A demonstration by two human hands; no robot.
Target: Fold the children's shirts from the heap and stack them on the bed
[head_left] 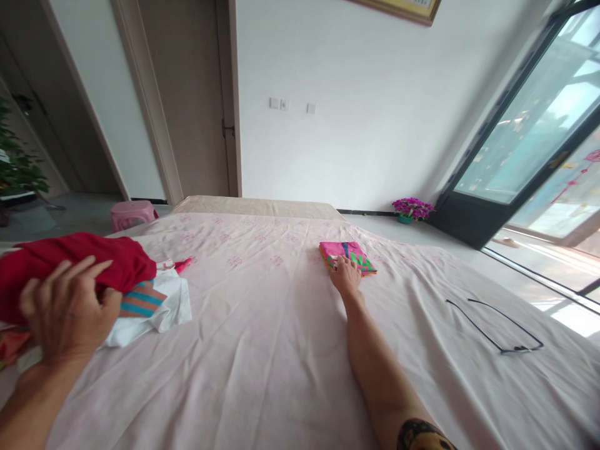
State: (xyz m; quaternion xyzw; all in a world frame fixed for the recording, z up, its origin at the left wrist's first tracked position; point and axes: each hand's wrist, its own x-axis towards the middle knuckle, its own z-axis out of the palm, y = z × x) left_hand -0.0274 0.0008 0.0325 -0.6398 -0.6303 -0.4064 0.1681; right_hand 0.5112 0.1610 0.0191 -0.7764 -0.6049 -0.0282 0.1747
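At the left, my left hand point(70, 306) has its fingers spread over a bunched red cloth point(107, 259); whether the fingertips press into it I cannot tell. Beneath the red cloth are a white cloth point(175, 306) and a piece with blue and brown stripes point(143, 300). My right hand point(345, 275) reaches forward, its fingers lying on top of a neatly folded cloth point(344, 249) in pink, green and orange. That folded piece lies flat on the pale pink patterned sheet point(262, 337).
A pair of dark-framed glasses point(499, 347) lies on the sheet at the right. Beyond the far edge are a pink stool point(134, 214) at the left and a pot of purple flowers point(412, 209) at the right. A glass door point(506, 137) stands at the right.
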